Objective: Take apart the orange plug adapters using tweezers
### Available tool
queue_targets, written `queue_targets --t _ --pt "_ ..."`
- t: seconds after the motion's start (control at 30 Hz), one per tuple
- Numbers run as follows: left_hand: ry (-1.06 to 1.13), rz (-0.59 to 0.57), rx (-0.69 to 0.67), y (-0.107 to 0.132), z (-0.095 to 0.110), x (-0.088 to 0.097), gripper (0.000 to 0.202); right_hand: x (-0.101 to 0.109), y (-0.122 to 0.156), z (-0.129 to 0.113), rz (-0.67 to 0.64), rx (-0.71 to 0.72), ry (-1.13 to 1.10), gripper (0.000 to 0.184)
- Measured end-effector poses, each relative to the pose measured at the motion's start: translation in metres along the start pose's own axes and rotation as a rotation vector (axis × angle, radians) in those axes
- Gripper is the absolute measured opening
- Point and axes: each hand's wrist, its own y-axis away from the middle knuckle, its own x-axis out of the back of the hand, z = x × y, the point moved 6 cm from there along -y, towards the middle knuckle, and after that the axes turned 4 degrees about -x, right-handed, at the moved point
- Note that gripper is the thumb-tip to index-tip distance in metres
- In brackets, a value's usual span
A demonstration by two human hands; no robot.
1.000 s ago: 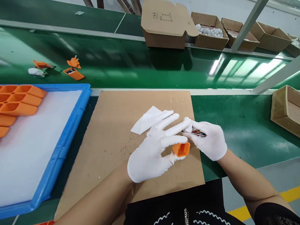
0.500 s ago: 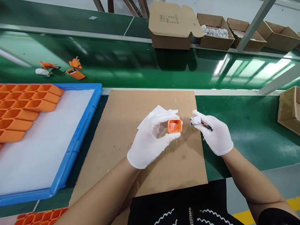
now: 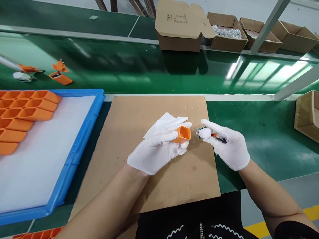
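My left hand (image 3: 159,146), in a white glove, is closed around a hollow orange plastic housing (image 3: 183,134), its open end tilted up and to the right. A white sheet (image 3: 164,125), perhaps paper or cloth, sticks out behind the fingers of that hand. To the right, my gloved right hand (image 3: 228,142) pinches a small electronic assembly (image 3: 205,133) with a white rounded part, a green edge and orange and dark bits. A short gap separates the assembly from the housing. Both hands are above a brown cardboard sheet (image 3: 159,186).
At left, a blue tray (image 3: 82,146) holds rows of orange housings (image 3: 37,114). Several orange and white pieces (image 3: 61,78) lie behind it. Open cardboard boxes (image 3: 228,43), one with white parts, line the raised shelf. Another box (image 3: 307,111) stands at the right edge.
My left hand has rolled, turning the housing from facing me to tilted up and rightward. My right hand has shifted slightly left and down, turning the assembly. The view has shifted slightly.
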Motion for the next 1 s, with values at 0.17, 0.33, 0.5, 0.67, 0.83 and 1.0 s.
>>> queue_targets --t 0.17,0.33,0.5,0.67,0.83,1.0 --pt "-0.079 -0.081 0.028 0.000 -0.001 -0.012 0.042 0.001 0.003 -0.005 0.073 0.021 -0.082 0.031" --pt "-0.194 -0.064 0.019 -0.001 -0.003 -0.008 0.037 0.003 0.007 -0.016 0.099 0.234 0.102 0.040" --pt "-0.263 -0.027 -0.049 -0.004 -0.006 -0.002 0.039 -0.005 0.008 -0.015 -0.019 0.258 0.204 0.044" --pt "-0.281 0.028 -0.009 -0.005 -0.010 0.004 0.049 -0.006 0.010 -0.020 0.037 0.284 0.305 0.040" --pt "-0.318 -0.004 -0.053 -0.007 -0.009 0.005 0.046 -0.007 0.012 -0.020 0.071 0.311 0.487 0.029" --pt "-0.383 -0.019 -0.077 -0.006 -0.008 0.003 0.038 -0.009 0.014 -0.016 0.041 0.342 0.569 0.029"
